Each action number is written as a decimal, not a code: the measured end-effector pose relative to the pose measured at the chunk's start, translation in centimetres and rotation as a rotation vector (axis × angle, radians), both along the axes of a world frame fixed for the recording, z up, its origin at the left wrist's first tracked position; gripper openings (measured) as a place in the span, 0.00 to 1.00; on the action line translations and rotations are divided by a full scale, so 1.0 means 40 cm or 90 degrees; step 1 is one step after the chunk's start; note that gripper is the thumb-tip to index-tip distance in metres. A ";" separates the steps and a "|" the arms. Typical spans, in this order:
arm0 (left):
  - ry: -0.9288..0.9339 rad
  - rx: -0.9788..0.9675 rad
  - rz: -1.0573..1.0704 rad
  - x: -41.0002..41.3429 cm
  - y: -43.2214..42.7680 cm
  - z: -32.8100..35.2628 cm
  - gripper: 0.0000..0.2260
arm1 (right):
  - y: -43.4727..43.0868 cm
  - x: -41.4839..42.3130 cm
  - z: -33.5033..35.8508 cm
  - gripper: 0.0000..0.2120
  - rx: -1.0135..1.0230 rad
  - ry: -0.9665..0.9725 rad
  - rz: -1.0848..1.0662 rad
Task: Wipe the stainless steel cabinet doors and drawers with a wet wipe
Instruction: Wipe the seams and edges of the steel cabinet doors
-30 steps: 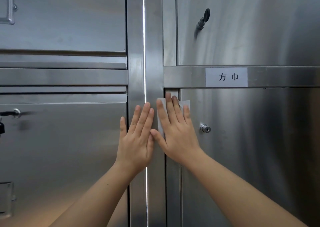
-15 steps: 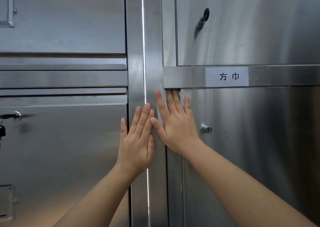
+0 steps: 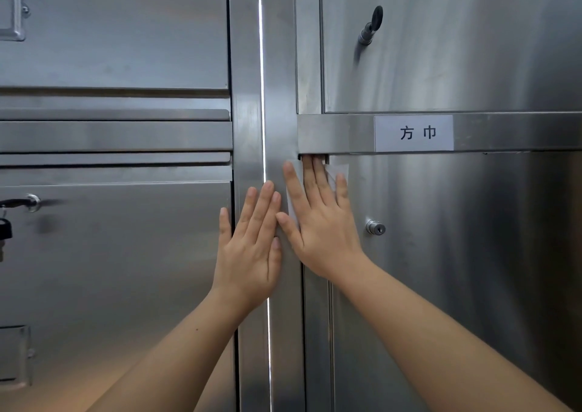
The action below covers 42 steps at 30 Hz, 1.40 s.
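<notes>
- Far left: lower left cabinet door (image 3: 110, 270), with a key (image 3: 19, 203) in its lock.
- Next: left hand (image 3: 248, 248), flat on the steel, fingers straight and pointing up, holding nothing, lying across the edge of that door and the middle post (image 3: 280, 65).
- Right beside it, thumb touching the left fingers: right hand (image 3: 321, 232), flat too, fingers straight, pressing the wet wipe (image 3: 341, 168) onto the top left corner of the lower right cabinet door (image 3: 456, 270).
- Wet wipe mostly hidden under that palm, with only a pale corner peeking out by the fingers. Too hidden to tell its long side.
- Right fingertips (image 3: 318, 163) up against the bottom of the cross rail (image 3: 333, 133), just left of the white label (image 3: 413, 133). Looks like no room left to go up.
- Big stretch of door lying to the right of the hands and below them, so likely a slide that way next, led by the right hand, the one on the wipe.
- Small round lock (image 3: 375, 227) near the right hand, a bump to go around.
</notes>
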<state>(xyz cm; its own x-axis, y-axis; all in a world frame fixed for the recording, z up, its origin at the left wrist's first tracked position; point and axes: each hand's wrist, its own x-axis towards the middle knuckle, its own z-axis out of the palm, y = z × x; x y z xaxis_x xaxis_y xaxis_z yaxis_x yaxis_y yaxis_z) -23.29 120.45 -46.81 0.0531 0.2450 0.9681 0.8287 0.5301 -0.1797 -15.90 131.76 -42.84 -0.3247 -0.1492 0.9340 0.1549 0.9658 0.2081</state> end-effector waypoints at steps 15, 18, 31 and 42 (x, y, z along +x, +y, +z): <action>0.013 0.000 0.021 -0.002 0.000 -0.012 0.25 | 0.011 0.003 -0.032 0.23 0.089 0.131 -0.067; 0.009 0.001 0.019 -0.003 0.001 -0.012 0.25 | 0.014 0.002 -0.034 0.23 0.095 0.120 -0.071; 0.009 0.002 0.008 -0.002 0.002 -0.012 0.24 | 0.000 -0.013 -0.020 0.26 0.003 0.066 -0.040; 0.011 -0.003 0.031 0.000 -0.002 -0.027 0.25 | 0.013 0.010 -0.011 0.29 0.033 -0.023 -0.029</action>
<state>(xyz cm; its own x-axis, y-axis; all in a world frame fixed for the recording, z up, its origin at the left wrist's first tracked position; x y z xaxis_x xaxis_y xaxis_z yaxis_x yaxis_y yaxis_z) -23.28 120.39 -47.91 0.0583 0.2519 0.9660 0.7989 0.5685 -0.1964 -15.51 132.26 -43.28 -0.3653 -0.1809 0.9132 0.1900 0.9458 0.2633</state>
